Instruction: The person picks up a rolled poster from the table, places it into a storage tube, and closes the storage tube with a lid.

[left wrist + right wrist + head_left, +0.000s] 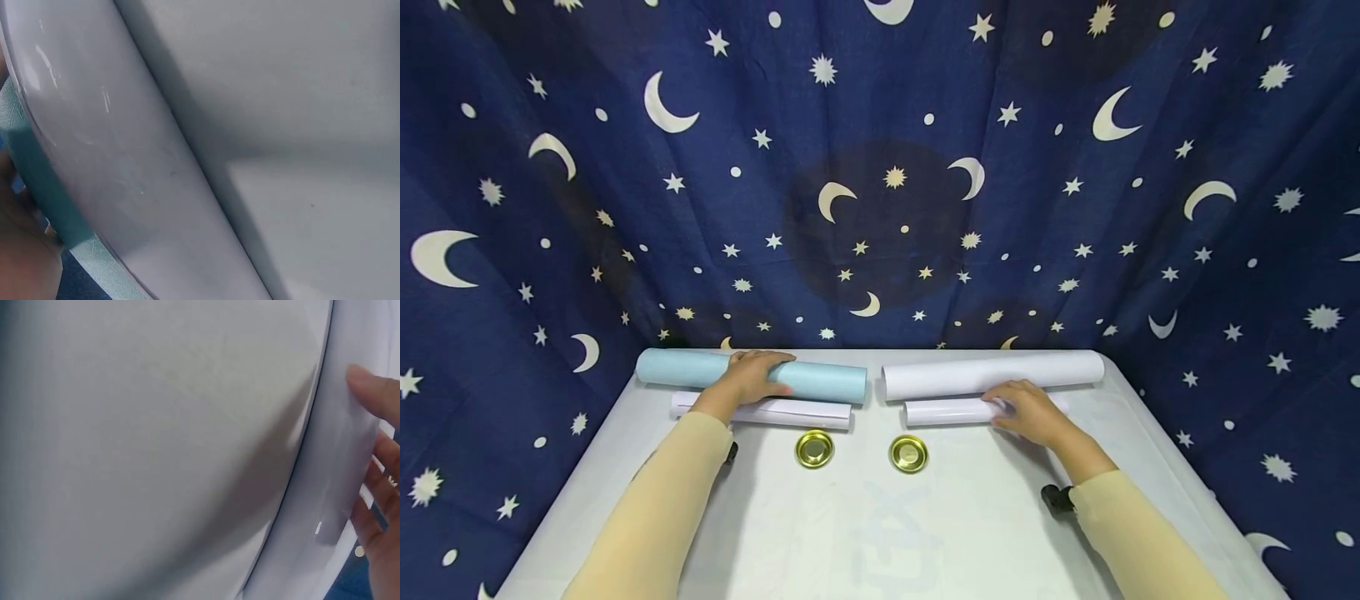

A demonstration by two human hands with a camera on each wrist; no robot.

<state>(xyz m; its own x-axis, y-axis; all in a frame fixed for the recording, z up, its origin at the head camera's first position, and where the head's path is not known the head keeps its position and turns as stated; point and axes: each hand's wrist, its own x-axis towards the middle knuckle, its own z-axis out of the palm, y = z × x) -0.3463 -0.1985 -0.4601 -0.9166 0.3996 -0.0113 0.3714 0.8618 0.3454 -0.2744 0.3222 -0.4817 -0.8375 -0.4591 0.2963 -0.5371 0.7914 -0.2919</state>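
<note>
At the back left of the table lies a light blue roll [831,382]. My left hand [748,377] grips it from above, fingers over the top and thumb on the near side. Just in front is a thin white roll [805,414], which fills much of the left wrist view. On the right, my right hand [1032,414] holds a thin glossy white roll [947,412]; the right wrist view shows the thumb [372,390] on its near face and the fingers behind it. A thicker white roll [940,379] lies just beyond that one.
Two small gold dishes, a left one [814,449] and a right one [908,454], stand mid-table in front of the rolls. The white table [820,533] meets a dark blue curtain [880,108] with moons and stars at its back and sides.
</note>
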